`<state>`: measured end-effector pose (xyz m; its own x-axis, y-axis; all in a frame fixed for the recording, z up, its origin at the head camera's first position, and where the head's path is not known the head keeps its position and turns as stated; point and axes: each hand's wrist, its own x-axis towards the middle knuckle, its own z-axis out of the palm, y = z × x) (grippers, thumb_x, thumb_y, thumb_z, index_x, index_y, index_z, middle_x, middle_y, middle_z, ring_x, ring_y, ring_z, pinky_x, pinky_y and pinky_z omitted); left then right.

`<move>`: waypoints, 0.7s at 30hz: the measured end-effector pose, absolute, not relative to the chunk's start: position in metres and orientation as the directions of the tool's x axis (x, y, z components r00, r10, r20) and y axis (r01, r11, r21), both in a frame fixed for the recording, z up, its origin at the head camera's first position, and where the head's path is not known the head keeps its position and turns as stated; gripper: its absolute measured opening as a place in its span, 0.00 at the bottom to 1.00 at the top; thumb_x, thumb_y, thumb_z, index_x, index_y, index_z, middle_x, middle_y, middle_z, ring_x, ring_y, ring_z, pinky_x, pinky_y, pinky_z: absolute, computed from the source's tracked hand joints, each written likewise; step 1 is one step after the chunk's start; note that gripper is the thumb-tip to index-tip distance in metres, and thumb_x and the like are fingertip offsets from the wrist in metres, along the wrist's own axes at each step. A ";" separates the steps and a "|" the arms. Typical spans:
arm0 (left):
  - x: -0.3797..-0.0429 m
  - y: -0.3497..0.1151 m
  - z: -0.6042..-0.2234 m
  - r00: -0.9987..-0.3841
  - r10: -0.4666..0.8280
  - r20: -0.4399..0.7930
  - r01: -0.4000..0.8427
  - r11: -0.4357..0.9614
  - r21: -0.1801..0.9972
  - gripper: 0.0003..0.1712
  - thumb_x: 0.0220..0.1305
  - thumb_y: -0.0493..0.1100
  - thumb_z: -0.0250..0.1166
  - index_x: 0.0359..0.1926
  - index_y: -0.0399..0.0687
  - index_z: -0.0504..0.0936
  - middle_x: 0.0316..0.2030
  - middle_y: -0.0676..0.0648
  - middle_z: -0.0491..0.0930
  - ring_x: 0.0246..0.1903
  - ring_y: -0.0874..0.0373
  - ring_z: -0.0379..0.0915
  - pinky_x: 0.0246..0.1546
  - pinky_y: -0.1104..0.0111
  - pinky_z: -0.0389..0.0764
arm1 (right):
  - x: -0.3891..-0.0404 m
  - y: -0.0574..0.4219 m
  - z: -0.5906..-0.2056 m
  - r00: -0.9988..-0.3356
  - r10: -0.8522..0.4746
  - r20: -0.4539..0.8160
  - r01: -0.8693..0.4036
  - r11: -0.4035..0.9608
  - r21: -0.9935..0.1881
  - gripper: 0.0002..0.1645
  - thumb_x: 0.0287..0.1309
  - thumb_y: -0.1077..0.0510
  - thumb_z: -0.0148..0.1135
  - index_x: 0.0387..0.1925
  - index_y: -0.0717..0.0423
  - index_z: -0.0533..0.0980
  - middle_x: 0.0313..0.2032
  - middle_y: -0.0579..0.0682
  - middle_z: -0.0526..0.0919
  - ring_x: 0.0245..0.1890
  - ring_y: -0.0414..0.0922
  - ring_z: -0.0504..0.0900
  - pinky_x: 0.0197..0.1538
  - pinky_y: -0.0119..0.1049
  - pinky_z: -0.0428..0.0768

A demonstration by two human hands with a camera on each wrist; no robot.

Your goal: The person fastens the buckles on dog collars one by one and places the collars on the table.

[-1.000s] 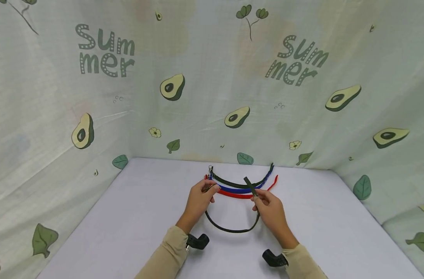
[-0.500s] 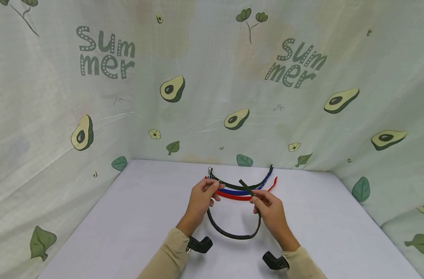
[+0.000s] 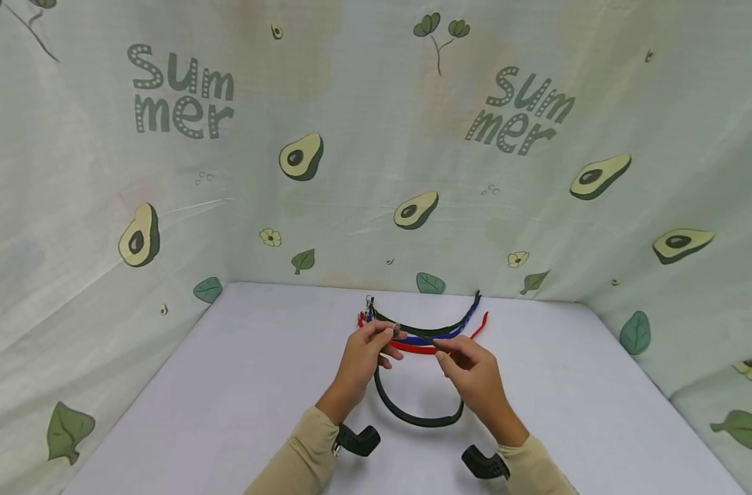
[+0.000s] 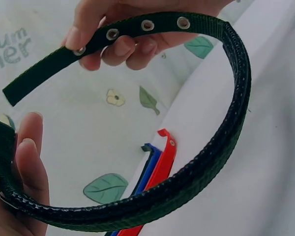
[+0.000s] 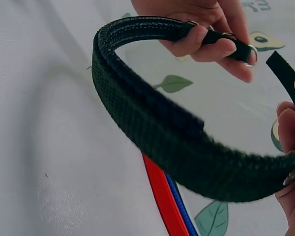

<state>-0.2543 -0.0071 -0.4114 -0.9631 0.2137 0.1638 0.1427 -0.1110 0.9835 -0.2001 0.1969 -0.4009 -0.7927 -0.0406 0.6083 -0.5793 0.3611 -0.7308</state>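
Note:
A dark green collar (image 3: 419,421), with metal-ringed holes along one end, hangs in a loop between both hands. My left hand (image 3: 363,354) pinches the end with the metal buckle (image 5: 253,55), which pokes out past the fingertips in the right wrist view. With thumb and fingers, my right hand (image 3: 477,375) grips the holed end, and its free tip (image 4: 14,93) points toward the left hand. A short gap parts the tip from the buckle end. Behind the hands lie a green collar (image 3: 453,330), a blue collar (image 3: 471,318) and a red collar (image 3: 482,323), side by side.
The collars' metal fittings (image 3: 369,302) bunch together at their left end on the white table (image 3: 277,385). A pale cloth (image 3: 345,254) printed with avocados and leaves rises behind the table and at both sides. Black wrist cameras (image 3: 360,440) sit on both forearms.
The left hand has moved slightly right, so the hands are closer together. In the right hand, the collar's free tip has swung down from steeply raised to pointing left at the buckle end.

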 end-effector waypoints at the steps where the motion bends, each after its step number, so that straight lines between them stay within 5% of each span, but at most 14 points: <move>1: -0.253 -0.006 -0.411 -0.962 0.219 0.165 0.144 -0.111 0.983 0.15 0.76 0.45 0.56 0.54 0.40 0.80 0.44 0.45 0.86 0.31 0.54 0.84 0.30 0.70 0.80 | -0.198 0.195 -0.399 -0.780 -0.049 0.624 -0.593 0.375 -0.712 0.13 0.59 0.73 0.64 0.45 0.65 0.83 0.33 0.56 0.81 0.26 0.41 0.77 0.27 0.31 0.78; 13: -0.249 0.000 -0.412 -0.947 0.256 0.196 0.169 -0.123 0.978 0.17 0.75 0.44 0.58 0.56 0.36 0.78 0.42 0.42 0.85 0.31 0.54 0.83 0.30 0.70 0.81 | -0.199 0.189 -0.397 -0.740 -0.032 0.672 -0.612 0.446 -0.653 0.14 0.53 0.77 0.67 0.42 0.65 0.84 0.33 0.53 0.82 0.27 0.42 0.77 0.29 0.30 0.78; 21: -0.247 0.002 -0.414 -0.940 0.278 0.199 0.176 -0.107 0.979 0.20 0.70 0.45 0.64 0.57 0.37 0.77 0.41 0.45 0.86 0.33 0.52 0.84 0.33 0.67 0.82 | -0.218 0.202 -0.424 -0.749 -0.059 0.660 -0.611 0.446 -0.654 0.15 0.57 0.71 0.68 0.45 0.54 0.85 0.35 0.50 0.82 0.29 0.40 0.77 0.29 0.29 0.78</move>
